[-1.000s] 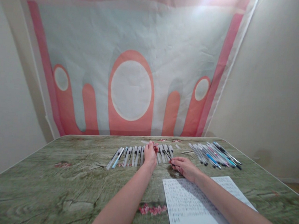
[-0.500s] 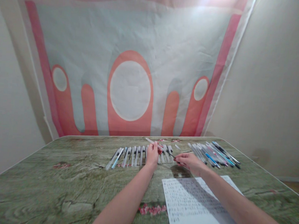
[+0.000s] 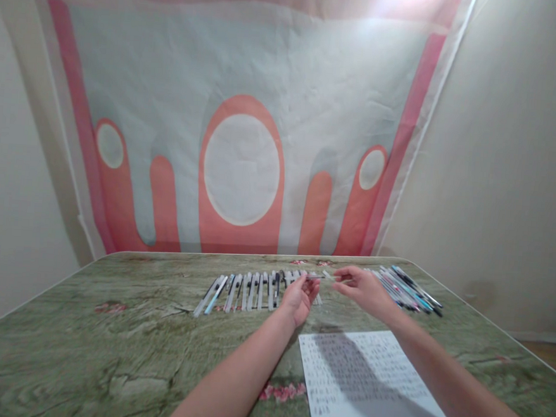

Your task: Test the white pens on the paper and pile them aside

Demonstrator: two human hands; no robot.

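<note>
Printed backdrop (image 3: 243,168): a grey-and-pink sheet bearing orange rounded shapes and white ovals, behind the counter. Counter (image 3: 83,328): wood-patterned surface with pink floral prints. Sheet of paper (image 3: 356,373): handwritten across its upper part, bare lower down, lying at the near right beneath the right forearm, whose shadow crosses it.

Row of pens (image 3: 252,292): mostly clear barrels laid side by side, running from left of the left hand to behind it; a light-blue pen (image 3: 215,294) lies near the left end. Pile of pens (image 3: 412,290): overlapping pens at the far right, partly hidden by the right hand.

Right hand (image 3: 360,289): palm down, thumb and fingers about the pale end of the slender piece; whether they pinch it cannot be told. Left hand (image 3: 301,297): turned partly upward, its fingers holding the darker end.

Slender piece (image 3: 317,277): roughly level, spanning the two hands above the row's right end; its exact kind is too small to tell.
</note>
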